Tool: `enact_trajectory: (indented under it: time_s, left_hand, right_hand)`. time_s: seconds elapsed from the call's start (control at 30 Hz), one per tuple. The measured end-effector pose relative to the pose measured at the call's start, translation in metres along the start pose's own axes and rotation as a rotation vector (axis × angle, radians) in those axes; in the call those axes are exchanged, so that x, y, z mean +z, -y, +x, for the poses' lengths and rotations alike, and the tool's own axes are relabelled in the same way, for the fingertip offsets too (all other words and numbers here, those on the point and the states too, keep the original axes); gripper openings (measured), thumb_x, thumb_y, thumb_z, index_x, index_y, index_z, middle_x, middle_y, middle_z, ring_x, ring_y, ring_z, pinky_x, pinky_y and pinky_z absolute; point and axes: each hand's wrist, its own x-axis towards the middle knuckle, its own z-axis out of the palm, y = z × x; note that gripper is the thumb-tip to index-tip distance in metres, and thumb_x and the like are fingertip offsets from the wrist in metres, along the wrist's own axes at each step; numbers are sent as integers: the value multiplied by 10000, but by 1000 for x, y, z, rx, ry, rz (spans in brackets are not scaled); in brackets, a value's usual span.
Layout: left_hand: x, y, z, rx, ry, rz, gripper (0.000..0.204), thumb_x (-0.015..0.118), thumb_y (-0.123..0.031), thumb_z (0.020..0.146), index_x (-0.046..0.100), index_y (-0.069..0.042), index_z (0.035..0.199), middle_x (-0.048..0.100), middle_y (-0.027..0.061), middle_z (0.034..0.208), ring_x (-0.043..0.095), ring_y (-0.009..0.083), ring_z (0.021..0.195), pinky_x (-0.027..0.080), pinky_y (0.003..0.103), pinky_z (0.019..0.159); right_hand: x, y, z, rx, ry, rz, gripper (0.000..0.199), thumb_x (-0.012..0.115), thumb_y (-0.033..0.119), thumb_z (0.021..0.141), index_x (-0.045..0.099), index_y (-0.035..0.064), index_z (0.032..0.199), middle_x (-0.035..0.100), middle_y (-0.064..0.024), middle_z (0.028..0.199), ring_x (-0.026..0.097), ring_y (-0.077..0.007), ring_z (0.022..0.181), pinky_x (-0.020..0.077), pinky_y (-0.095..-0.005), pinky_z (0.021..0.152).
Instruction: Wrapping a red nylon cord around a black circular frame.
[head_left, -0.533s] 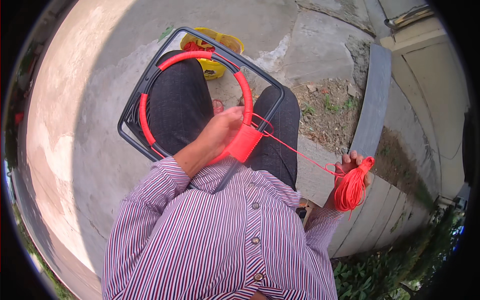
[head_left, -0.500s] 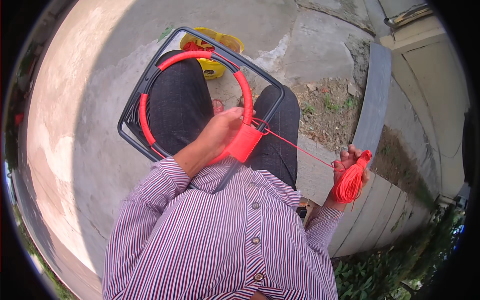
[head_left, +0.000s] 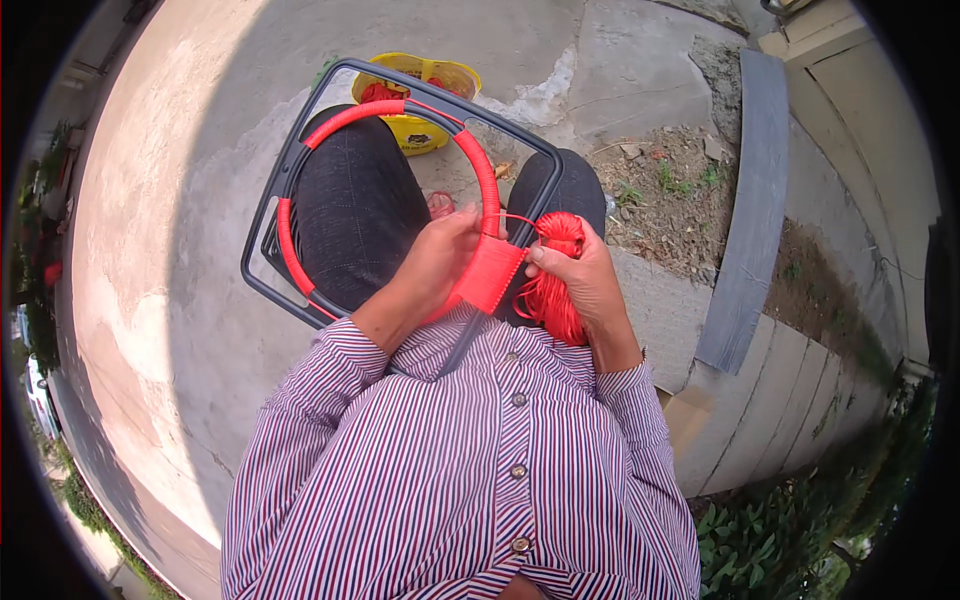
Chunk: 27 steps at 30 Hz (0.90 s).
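Observation:
A dark metal frame (head_left: 537, 147) with rounded corners lies across my lap, tilted. Inside it sits a ring (head_left: 481, 165), partly wrapped in red cord. At the ring's near right, a broad red wrapped band (head_left: 490, 274) spans from ring to frame. My left hand (head_left: 430, 265) grips the ring beside this band, its thumb on top and other fingers hidden underneath. In my right hand (head_left: 590, 285) is a bundle of red cord (head_left: 558, 232), held close against the frame's right side. A short strand runs from the bundle to the ring. My right thumb and fingertips pinch at the band's edge.
Beyond my knees a yellow bucket (head_left: 415, 133) with red material inside stands on the concrete floor (head_left: 240, 120). To the right are a patch of dirt and rubble (head_left: 665, 205) and a long grey board (head_left: 745, 220). Green plants (head_left: 745, 545) grow at the lower right.
My right hand has come in from far right with the cord bundle, up to the frame. The long taut strand is now short. My left hand keeps its hold on the ring.

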Motion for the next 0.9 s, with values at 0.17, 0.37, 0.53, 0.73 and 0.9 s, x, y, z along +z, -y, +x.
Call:
enact_trajectory:
  time_s: [0.17,0.37,0.53,0.73,0.9]
  left_hand:
    - [-3,1,-1,-3,64,-10,304,451,-238,961,574,28,1040,674,129,926,677,190,820,557,316,786]
    - [-4,-4,-2,-38,87,-78,255,476,-207,937,583,8,1022,677,108,911,663,154,786,550,293,748]
    - [11,-6,-5,-14,58,-102,151,483,-164,942,564,-39,966,646,87,911,640,166,790,526,303,755]
    - [2,-1,-1,26,43,27,127,506,-117,911,561,-28,982,637,71,901,633,152,786,522,287,760]
    - [-1,-1,-3,30,77,-21,213,439,-30,821,556,12,993,652,114,931,650,156,814,538,287,788]
  right_hand:
    - [2,-7,1,-63,-49,-12,283,683,-25,795,524,13,1026,645,-65,841,646,-128,693,540,-252,644]
    - [-4,-9,-3,-98,-18,-38,268,677,-28,793,528,11,1013,646,-69,797,631,-122,645,533,-249,606]
    - [-3,-6,-2,-43,-16,-35,250,672,-18,810,530,6,1015,647,-75,806,625,-115,637,532,-246,599]
    - [-3,-6,-5,-33,-30,-46,244,679,-9,810,534,10,1005,643,-69,801,622,-115,634,523,-243,591]
    - [-11,-7,-9,-34,-43,-47,244,686,-8,787,542,16,982,629,-58,759,612,-121,609,510,-243,564]
